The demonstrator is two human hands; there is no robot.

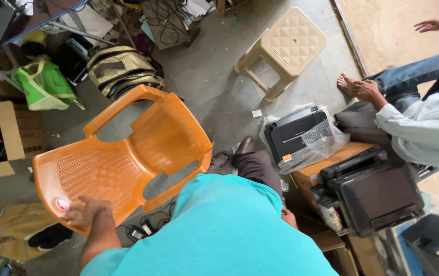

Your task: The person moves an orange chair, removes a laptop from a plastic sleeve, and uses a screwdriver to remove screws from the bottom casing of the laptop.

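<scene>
An orange plastic armchair (127, 153) is tipped on its side above the grey floor, with its backrest toward me at the lower left. My left hand (87, 212) grips the top edge of that backrest, beside a small red sticker. My right hand (289, 217) hangs low by my hip, mostly hidden behind my teal shirt; only a small part of it shows. It lies close to a black printer (378, 197) on a cardboard box.
A beige plastic stool (286, 48) stands on the floor ahead. A second black printer in clear wrap (301, 135) lies near my feet. Another person sits at the right, hand (368, 91) on knee. Bags, cartons and cables crowd the left.
</scene>
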